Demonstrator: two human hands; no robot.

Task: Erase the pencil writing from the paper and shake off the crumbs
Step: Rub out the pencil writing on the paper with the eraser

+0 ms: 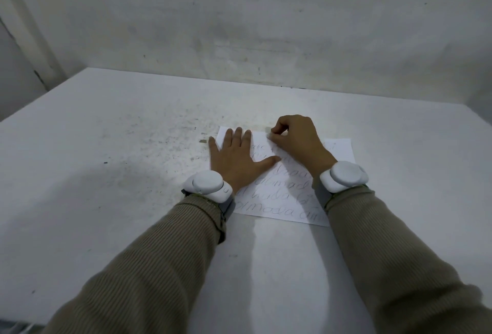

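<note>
A white sheet of paper (342, 151) with several lines of pencil handwriting lies flat on the table in the middle of the head view. My left hand (237, 158) presses flat on the sheet's left part, fingers straight and spread. My right hand (295, 136) is over the top of the sheet, fingers curled, pinching a small whitish eraser (270, 134) against the paper near its top edge. The eraser is mostly hidden by the fingertips. The lower lines of writing show between my wrists.
The white table (106, 174) carries dark specks and crumbs left of the paper. A small dark bit (203, 141) lies just off the sheet's top left corner. A grey wall (239, 27) stands right behind the table's far edge.
</note>
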